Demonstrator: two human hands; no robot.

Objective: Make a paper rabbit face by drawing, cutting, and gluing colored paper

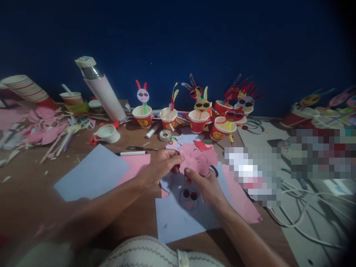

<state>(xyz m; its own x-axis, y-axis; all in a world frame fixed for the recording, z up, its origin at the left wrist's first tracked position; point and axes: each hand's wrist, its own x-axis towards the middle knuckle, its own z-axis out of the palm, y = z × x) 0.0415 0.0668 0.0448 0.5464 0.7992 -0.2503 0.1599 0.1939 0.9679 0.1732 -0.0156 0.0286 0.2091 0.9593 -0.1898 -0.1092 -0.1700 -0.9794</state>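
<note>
My left hand (pixel 167 163) pinches the left edge of a crinkled pink paper piece (pixel 198 157). On its lower edge, the thumb of my right hand (pixel 204 183) presses with the fingers curled beneath. A dark curved thing (pixel 214 171) shows beside the right hand, too unclear to name. Below the hands, a round face cutout (pixel 190 198) with two dark eyes and a pink mouth lies on a white sheet (pixel 178 222). A red paper scrap (pixel 203 145) lies just beyond the pink piece.
Several red paper cups (pixel 141 117) holding paper faces on sticks line the back. A tape roll (pixel 165 135), a marker (pixel 133 153), a white cup (pixel 107 133) and a thermos (pixel 105 92) stand or lie around. Pink scraps (pixel 46 129) heap at left; cables (pixel 294 218) run at right.
</note>
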